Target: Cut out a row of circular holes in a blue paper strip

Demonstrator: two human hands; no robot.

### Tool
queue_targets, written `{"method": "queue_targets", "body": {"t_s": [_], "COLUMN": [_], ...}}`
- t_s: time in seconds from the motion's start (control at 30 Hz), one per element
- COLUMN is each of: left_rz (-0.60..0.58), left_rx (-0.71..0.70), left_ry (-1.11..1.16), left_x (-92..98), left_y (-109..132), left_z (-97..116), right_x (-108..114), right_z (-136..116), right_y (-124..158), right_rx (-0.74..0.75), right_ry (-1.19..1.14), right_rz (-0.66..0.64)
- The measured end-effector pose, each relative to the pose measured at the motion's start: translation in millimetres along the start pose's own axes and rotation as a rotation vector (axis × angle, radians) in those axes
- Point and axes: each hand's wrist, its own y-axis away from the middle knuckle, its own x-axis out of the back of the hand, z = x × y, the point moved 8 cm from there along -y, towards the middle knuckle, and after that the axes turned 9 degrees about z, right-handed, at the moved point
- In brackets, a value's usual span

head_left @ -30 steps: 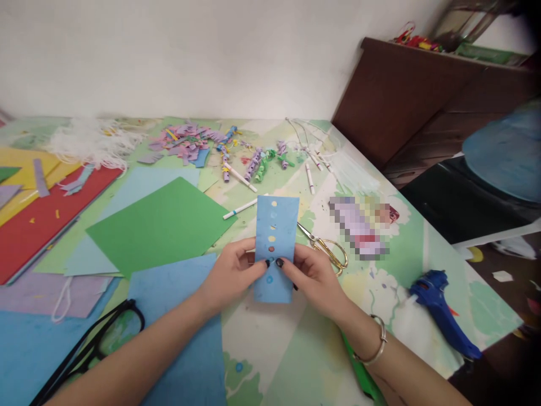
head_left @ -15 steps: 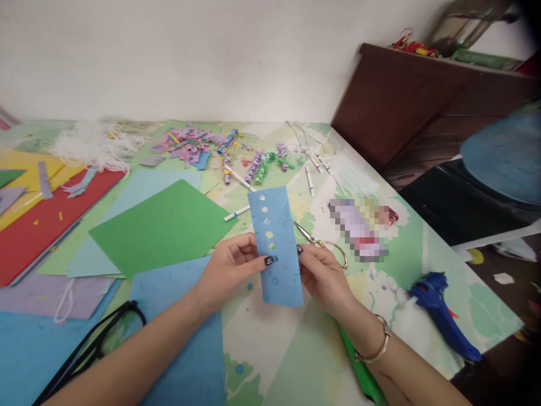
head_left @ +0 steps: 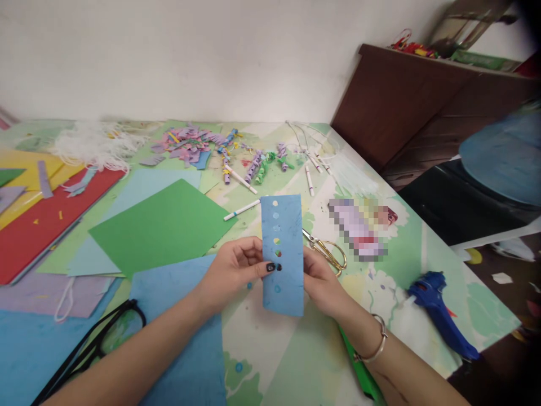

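Note:
Between my two hands, a blue foam-like strip (head_left: pixel 289 254) stands upright above the table, with a column of round holes down its left side. My left hand (head_left: pixel 240 268) pinches the left edge, thumb in front near the lower holes. My right hand (head_left: pixel 323 282) grips the right edge, its fingertips hidden behind the strip. Just beyond the right hand lie gold-handled scissors (head_left: pixel 329 252). A green tool or handle (head_left: pixel 359 366) shows partly from under my right forearm. Small blue discs (head_left: pixel 239 367) are scattered on the table.
Green sheet (head_left: pixel 164 225) and blue sheet (head_left: pixel 181 338) lie left, near black glasses (head_left: pixel 101 344). Behind are paper scraps (head_left: pixel 190 144), white cord (head_left: pixel 97 144), decorated rolls (head_left: pixel 253 166) and markers (head_left: pixel 310 180). A blue glue gun (head_left: pixel 442 316) rests at right.
The strip has shifted slightly right and down and turned more upright. My right thumb, earlier in front of its edge, is now behind it.

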Motion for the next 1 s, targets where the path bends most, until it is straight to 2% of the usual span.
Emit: {"method": "queue_targets", "body": {"t_s": [0.3,0.5,0.7,0.83,0.9,1.0], "left_rz": [0.067,0.124,0.193,0.209,0.207,0.17], "left_rx": [-0.022,-0.065,-0.082,-0.081,-0.074,-0.03], "left_ry": [0.047,0.0,-0.053,-0.093,-0.128,-0.21], "left_x": [7.4,14.0,16.8,15.9,15.4,13.2], "left_y": [-1,-2,-2,-1,0,1], "left_z": [0,2,6,6,4,-6], "right_x": [-2,14,27,49,62,73], "right_z": [3,7,-6,-24,-39,-56], "right_y": [3,-3,-4,1,9,31], "right_rx": [-0.062,-0.095,0.062,0.164,0.242,0.383], "right_ry": [-0.035,0.062,0.164,0.287,0.448,0.831], "right_rz": [-0.009,0.182,0.288,0.39,0.415,0.332]}}
